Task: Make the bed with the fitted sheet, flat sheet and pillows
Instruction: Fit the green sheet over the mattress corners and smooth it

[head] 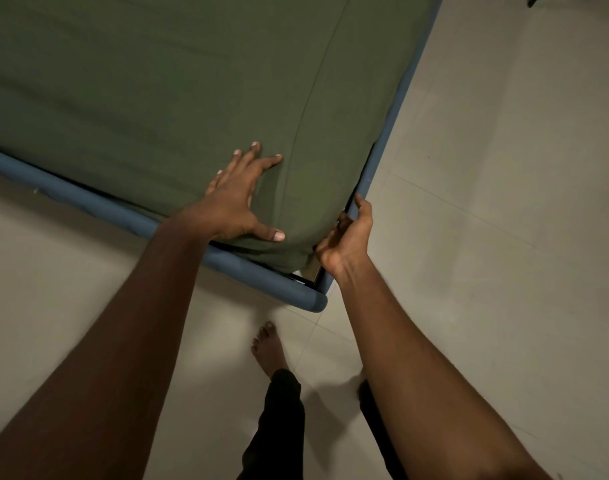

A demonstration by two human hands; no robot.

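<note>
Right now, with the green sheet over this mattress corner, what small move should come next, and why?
Probably tuck the edge down with the right hand. Its fingers curl at the corner of the olive green fitted sheet, beside the blue padded bed frame, where a dark gap shows under the fabric. The left hand lies flat on top, pinning the sheet.

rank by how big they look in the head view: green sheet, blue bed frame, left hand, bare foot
1. green sheet
2. blue bed frame
3. left hand
4. bare foot

The left hand and foot look close in size, and the foot is partly hidden by a trouser leg, so that order is unsure.
</note>
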